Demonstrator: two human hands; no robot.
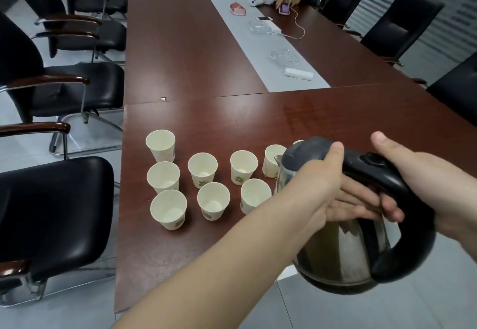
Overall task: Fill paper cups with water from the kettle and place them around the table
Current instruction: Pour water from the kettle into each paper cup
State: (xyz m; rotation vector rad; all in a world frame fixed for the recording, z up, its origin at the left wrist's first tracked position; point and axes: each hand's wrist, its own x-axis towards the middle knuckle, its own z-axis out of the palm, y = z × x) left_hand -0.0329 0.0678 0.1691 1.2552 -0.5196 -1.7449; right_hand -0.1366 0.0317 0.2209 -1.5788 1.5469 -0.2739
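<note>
The steel kettle with black lid and handle [343, 246] hangs tilted above the near right edge of the red-brown wooden table [232, 122]. Its base is near and right, and its spout points far and left at the white paper cup [271, 171] at the right end of the cluster of white paper cups [202, 170]. The right hand [426, 174] grips the handle with curled fingers, thumb lifted straight. The left hand [330, 186] is nearer the spout, with its thumb pressing on the lid and its straight fingers flat against the steel side. I judge pouring depends on the spout staying over that rim. The left hand and the lid hide most of the spout. No stream shows, the fill levels are unclear, and one more cup [298, 142] is only a sliver of rim behind the lid.
</note>
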